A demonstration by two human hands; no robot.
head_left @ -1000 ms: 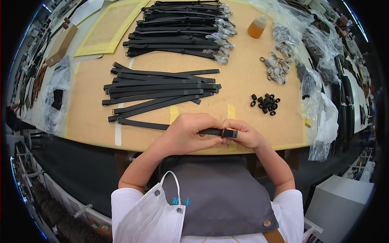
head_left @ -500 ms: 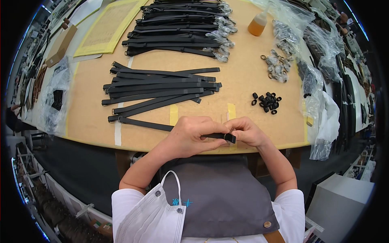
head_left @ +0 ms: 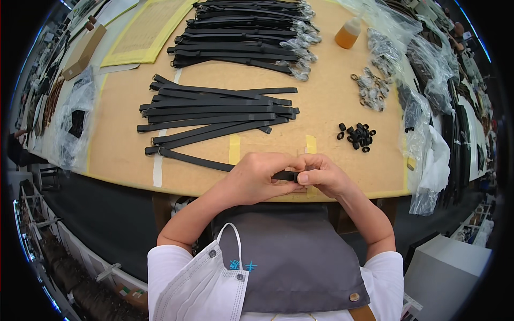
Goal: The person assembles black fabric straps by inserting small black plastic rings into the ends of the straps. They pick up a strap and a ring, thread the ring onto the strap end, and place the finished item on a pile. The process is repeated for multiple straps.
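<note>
A black strap (head_left: 198, 161) with a metal buckle at its left end runs across the near part of the table into my hands. My left hand (head_left: 250, 179) is closed around it a little before its right end. At that end, my right hand (head_left: 324, 175) pinches the strap tip between thumb and fingers, which cover most of it. Both hands meet close to the table's front edge. Beyond them lies a loose pile of similar black straps (head_left: 214, 111). To the right sits a small heap of black loops (head_left: 360, 136).
Farther back, rows of black straps (head_left: 235, 38) have plastic-wrapped ends. A bottle of amber liquid (head_left: 348, 33) stands at the back right, near wrapped rings (head_left: 372, 91). Clear plastic bags (head_left: 428, 155) hang over the right edge. A yellow-edged sheet (head_left: 144, 35) lies back left.
My right thumb and fingers have shifted left onto the strap end, covering the tip and the gold-coloured ring that showed there before. The left hand keeps its hold.
</note>
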